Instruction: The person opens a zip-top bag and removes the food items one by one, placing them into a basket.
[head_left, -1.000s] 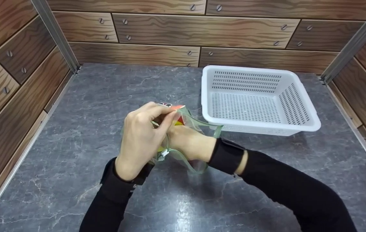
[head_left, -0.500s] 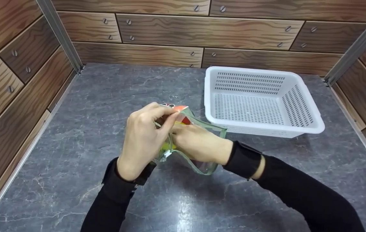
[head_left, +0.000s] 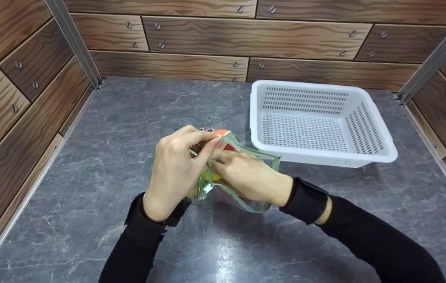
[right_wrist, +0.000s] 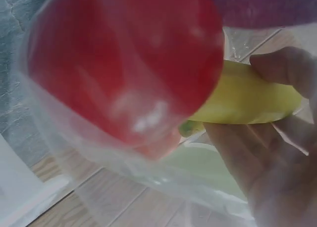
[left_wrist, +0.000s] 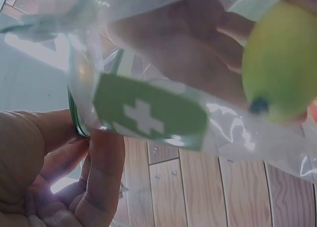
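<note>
Right hand [head_left: 248,175] eased back, gripping yellow fruit [right_wrist: 250,98]; left [head_left: 175,165] pinches bag [left_wrist: 153,113].

Head view brightly lit, glare on tabletop [head_left: 223,257] btm ctr; wrist views hazy.

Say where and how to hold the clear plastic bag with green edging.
I'd pinch the bag by its green rim, from above on the left: the film looks limp, the mouth gapes upward, and the right hand occupies the right side.
</note>
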`<state>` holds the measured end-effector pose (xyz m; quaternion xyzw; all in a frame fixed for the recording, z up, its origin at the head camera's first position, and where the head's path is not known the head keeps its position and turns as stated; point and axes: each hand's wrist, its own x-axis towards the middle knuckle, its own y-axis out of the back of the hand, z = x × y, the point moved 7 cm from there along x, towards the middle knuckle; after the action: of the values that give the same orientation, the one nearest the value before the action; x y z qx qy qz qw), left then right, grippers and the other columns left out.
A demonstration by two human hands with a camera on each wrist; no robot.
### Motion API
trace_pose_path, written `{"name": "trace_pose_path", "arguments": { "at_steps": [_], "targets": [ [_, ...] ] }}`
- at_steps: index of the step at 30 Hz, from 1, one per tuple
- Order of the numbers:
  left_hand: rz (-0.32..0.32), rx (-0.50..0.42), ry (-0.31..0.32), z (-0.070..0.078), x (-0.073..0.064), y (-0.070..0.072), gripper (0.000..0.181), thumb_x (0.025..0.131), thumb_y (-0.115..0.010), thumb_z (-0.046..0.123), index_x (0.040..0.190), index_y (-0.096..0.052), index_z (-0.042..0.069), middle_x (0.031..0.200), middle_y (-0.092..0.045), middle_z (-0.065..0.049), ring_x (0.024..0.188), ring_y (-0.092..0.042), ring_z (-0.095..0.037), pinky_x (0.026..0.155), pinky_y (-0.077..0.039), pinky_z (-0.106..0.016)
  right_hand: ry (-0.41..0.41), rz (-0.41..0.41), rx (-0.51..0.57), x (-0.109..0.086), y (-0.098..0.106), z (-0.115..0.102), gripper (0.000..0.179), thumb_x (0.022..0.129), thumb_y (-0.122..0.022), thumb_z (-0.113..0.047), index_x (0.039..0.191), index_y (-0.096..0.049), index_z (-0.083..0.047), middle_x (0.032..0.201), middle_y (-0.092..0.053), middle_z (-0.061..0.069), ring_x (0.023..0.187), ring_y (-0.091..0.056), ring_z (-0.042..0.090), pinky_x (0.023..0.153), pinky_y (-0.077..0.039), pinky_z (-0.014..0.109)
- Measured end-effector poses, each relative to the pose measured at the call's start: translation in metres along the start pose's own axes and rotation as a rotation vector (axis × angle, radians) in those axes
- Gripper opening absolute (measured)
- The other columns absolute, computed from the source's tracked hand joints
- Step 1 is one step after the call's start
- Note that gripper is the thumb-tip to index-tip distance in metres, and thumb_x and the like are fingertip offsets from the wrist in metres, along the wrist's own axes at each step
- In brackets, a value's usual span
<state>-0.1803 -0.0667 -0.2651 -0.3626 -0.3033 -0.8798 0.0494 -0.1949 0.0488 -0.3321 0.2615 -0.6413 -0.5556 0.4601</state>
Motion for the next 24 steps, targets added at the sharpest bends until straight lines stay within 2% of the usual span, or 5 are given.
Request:
{"name": "trace_pose_path", "arguments": {
  "at_steps": [5, 9, 14, 18, 24],
  "targets": [
    [0.008, -0.008, 0.005, -0.001, 0.000, 0.002, 0.010, 0.095, -0.079, 0.012, 0.096, -0.083, 0.003, 0.079, -0.072, -0.006, 0.068, -0.067, -0.011, 0.063, -0.059, -0.026, 0.038, 0.084, -0.018, -0.008, 0.013, -0.010, 0.031, 0.085, -0.081, -0.002, 0.114, -0.073, -0.011, 0.128, -0.072, 0.008, 0.108, -0.074, 0.025, 0.087, -0.065, 0.037],
    [0.009, -0.013, 0.014, -0.001, 0.000, 0.003, 0.010, 0.095, -0.079, 0.012, 0.096, -0.083, 0.003, 0.079, -0.072, -0.006, 0.069, -0.068, -0.012, 0.063, -0.059, -0.025, 0.065, 0.187, 0.005, -0.016, 0.034, -0.016, 0.033, 0.086, -0.084, -0.007, 0.116, -0.072, -0.011, 0.125, -0.073, 0.006, 0.106, -0.074, 0.023, 0.089, -0.065, 0.035],
    [0.015, -0.007, 0.010, -0.001, 0.000, 0.003, 0.010, 0.095, -0.079, 0.013, 0.096, -0.083, 0.004, 0.080, -0.072, -0.006, 0.069, -0.068, -0.012, 0.063, -0.060, -0.026, 0.091, 0.271, 0.116, -0.036, 0.064, -0.015, 0.052, 0.077, -0.088, -0.002, 0.125, -0.070, -0.006, 0.121, -0.073, 0.010, 0.106, -0.073, 0.023, 0.088, -0.065, 0.035],
    [0.013, 0.005, 0.012, -0.002, 0.000, 0.004, 0.011, 0.095, -0.079, 0.014, 0.096, -0.083, 0.004, 0.080, -0.072, -0.006, 0.069, -0.068, -0.013, 0.064, -0.059, -0.024, 0.099, 0.354, 0.245, -0.056, 0.091, -0.010, 0.058, 0.072, -0.086, 0.004, 0.127, -0.070, -0.003, 0.119, -0.073, 0.012, 0.095, -0.073, 0.020, 0.083, -0.064, 0.027],
    [0.007, -0.002, 0.019, -0.001, 0.000, 0.003, 0.011, 0.094, -0.080, 0.015, 0.097, -0.083, 0.004, 0.081, -0.072, -0.007, 0.070, -0.069, -0.013, 0.064, -0.059, -0.024, 0.053, 0.507, 0.387, -0.090, 0.127, 0.001, 0.038, 0.086, -0.083, -0.008, 0.122, -0.074, 0.001, 0.115, -0.077, 0.015, 0.102, -0.074, 0.020, 0.102, -0.056, 0.016]
  ]
}}
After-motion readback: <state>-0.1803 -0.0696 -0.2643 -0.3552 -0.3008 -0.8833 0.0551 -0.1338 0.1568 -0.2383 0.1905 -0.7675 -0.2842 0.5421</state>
